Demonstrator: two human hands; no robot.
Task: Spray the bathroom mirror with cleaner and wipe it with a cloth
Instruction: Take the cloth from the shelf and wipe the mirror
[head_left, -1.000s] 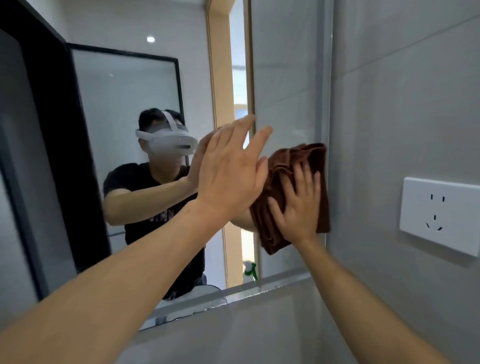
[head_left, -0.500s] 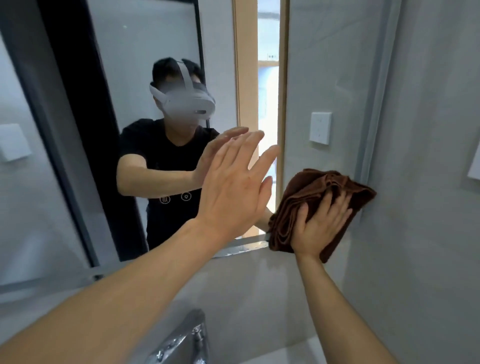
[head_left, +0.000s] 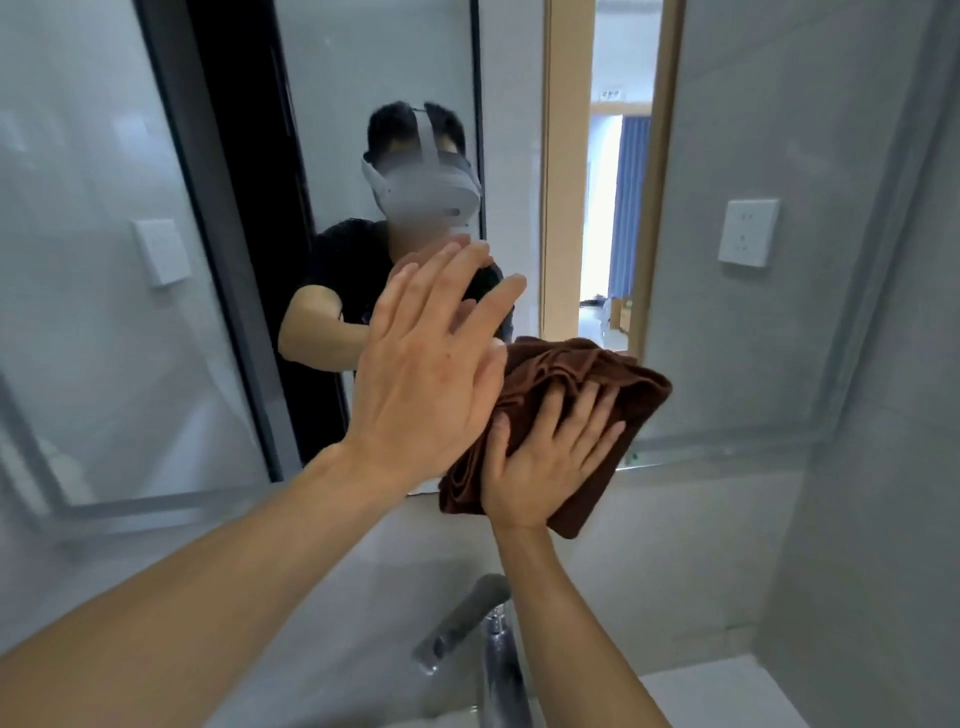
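A chrome metal tap (head_left: 480, 631) sits below both forearms, w/ a strip of white basin rim (head_left: 727, 691) at the bottom right. A white wall socket plate (head_left: 748, 232) shows as a reflection up and right of the right fingertips, well apart from them. A wood-coloured door frame (head_left: 560, 171) is reflected above the cloth, an open doorway beside it. Grey tiled wall (head_left: 878, 467) runs along the right.

The large wall-mounted bathroom mirror (head_left: 727, 338) has its lower edge level w/ the right hand's knuckles. The crumpled dark brown terry cloth (head_left: 582, 374) lies under the right hand (head_left: 545, 457), bunched up beyond the fingertips and hanging past the palm, straddling the mirror's bottom edge and the wall below it.

Right hand: palm flat on the cloth, fingers straight and spread, pressing it to the glass; forearm comes up from bottom centre. Left hand (head_left: 426, 374): raised just left of the cloth, fingers straight, slightly apart, pointing up-right, holding nothing; thumb edge overlaps the cloth's left side in view. Can't tell if the left fingertips touch the glass. Left forearm crosses from the bottom left corner.
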